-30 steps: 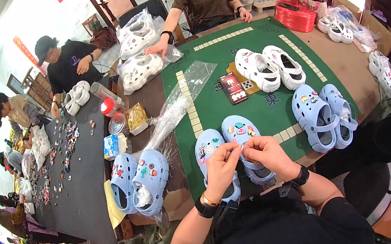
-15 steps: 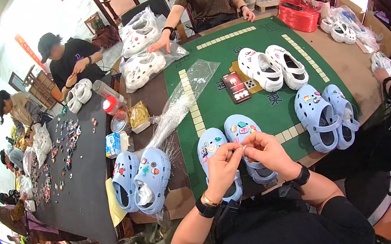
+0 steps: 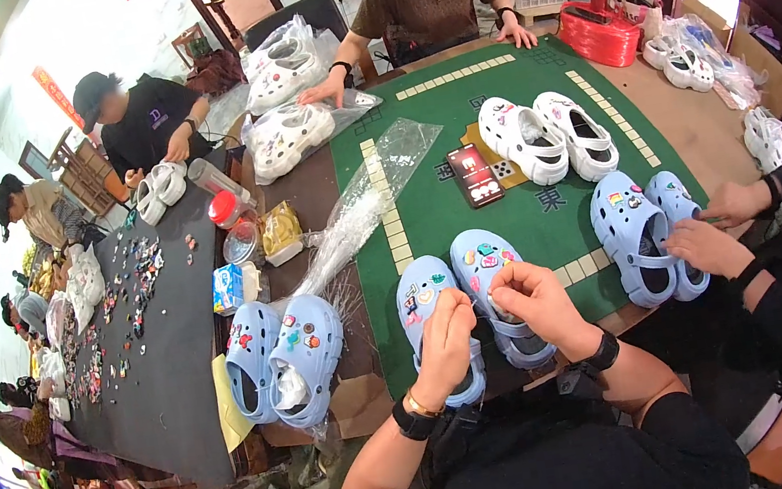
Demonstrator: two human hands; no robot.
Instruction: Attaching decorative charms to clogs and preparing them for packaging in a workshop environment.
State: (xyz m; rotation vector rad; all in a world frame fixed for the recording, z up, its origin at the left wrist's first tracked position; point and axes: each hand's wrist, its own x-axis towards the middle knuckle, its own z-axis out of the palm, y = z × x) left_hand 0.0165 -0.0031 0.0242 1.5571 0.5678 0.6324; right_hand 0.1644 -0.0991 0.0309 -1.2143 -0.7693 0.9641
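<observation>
A pair of light blue clogs with colourful charms on the toes stands upright at the table's near edge, the left clog (image 3: pixel 424 278) beside the right clog (image 3: pixel 483 249). My left hand (image 3: pixel 447 345) is over the left clog, its fingers pressed together. Over the right clog, my right hand (image 3: pixel 539 305) has thumb and forefinger in a pinch. A small gap parts the two hands. Anything between the fingers of either is too small or hidden to make out. The hands cover part of both clogs' openings and straps.
More blue clogs stand to the left (image 3: pixel 310 343) and right (image 3: pixel 627 214); a co-worker's hands (image 3: pixel 699 244) touch the right pair. Ahead are white clogs (image 3: pixel 522 142) and a black-red card (image 3: pixel 477 176). Clear plastic strands (image 3: pixel 335 243) lie left. Another person sits across the green mat (image 3: pixel 431 173).
My hands have drawn apart from a shared pinch, the left one slightly leftward. At right, a co-worker's hands have come in to the blue clogs. The person opposite has shifted a little.
</observation>
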